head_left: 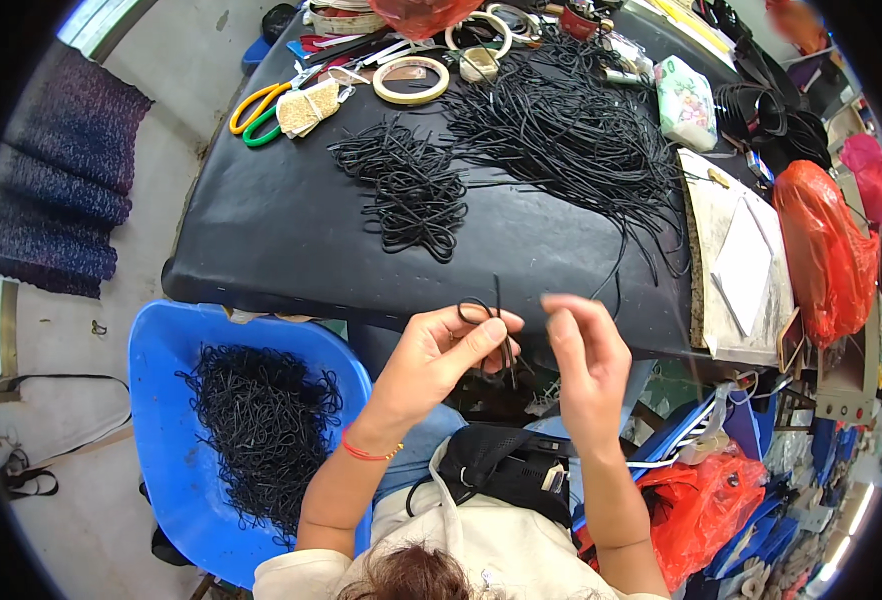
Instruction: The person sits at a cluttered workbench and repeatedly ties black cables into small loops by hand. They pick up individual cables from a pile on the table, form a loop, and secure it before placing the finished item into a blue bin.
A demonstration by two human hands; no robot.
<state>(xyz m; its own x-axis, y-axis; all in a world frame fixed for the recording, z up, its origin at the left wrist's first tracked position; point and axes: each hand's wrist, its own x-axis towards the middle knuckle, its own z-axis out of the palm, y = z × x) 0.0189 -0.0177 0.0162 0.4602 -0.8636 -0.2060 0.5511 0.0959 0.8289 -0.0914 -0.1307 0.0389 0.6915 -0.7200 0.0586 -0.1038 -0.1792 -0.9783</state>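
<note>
My left hand (pixel 441 352) pinches a short black cord (pixel 489 312) bent into a small loop, its ends pointing down past my fingers. My right hand (pixel 586 360) is raised just to the right of it, fingers curled near the cord's ends; whether it touches the cord I cannot tell. Both hands hover at the front edge of a black table (pixel 261 230). On the table lie a small pile of looped black cords (pixel 411 190) and a larger heap of straight black cords (pixel 571 130).
A blue tub (pixel 161 400) with several black cord pieces stands at my lower left. Orange-handled scissors (pixel 256 108), tape rolls (pixel 411 80) and a floral pouch (pixel 686 100) lie at the table's back. Orange plastic bags (pixel 826 250) and papers sit to the right.
</note>
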